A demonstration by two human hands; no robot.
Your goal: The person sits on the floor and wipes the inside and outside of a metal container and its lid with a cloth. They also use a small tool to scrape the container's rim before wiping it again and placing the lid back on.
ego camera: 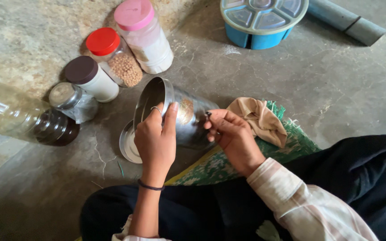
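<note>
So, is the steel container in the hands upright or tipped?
Tipped. The steel container lies on its side, its open mouth facing left, held by the left hand and right hand; its lid lies beneath.

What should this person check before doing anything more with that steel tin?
1. Left hand grips the rim of the steel tin: ok.
2. Right hand steadies its side: ok.
3. Tin upright: not ok, it is tilted on its side.
4. Steel lid within reach on the floor beside it: ok.
5. What is left inside the tin: cannot tell.
6. Nearby jars closed, red lid jar and pink lid jar: ok.
</note>
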